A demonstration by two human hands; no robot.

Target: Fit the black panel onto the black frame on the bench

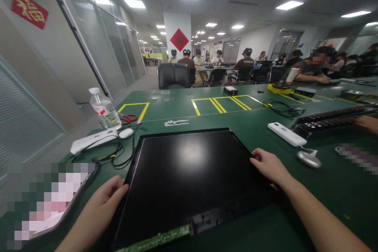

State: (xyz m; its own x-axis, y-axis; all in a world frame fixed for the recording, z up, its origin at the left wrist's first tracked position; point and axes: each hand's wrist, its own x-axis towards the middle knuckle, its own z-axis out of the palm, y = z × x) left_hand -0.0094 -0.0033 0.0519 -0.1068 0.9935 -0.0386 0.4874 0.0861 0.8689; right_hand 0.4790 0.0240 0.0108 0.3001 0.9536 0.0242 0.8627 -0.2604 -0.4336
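A black flat display panel point(189, 177) lies face up in front of me on the green table. A thin frame runs round its sides, and a green circuit board strip point(159, 240) shows along its near edge. My left hand point(109, 197) grips the panel's left edge, thumb on top and the other fingers curled at the side. At the right edge, my right hand point(267, 165) pinches the frame near the far corner. The fingertips under the panel are hidden on both sides.
To the left stand a water bottle point(103, 108), red scissors point(129, 118), a white power bank point(93, 140) and black cables point(118, 153). A second white power bank point(286, 134) and a silver mouse-shaped item point(308, 159) lie right. A person point(315, 67) sits across the table.
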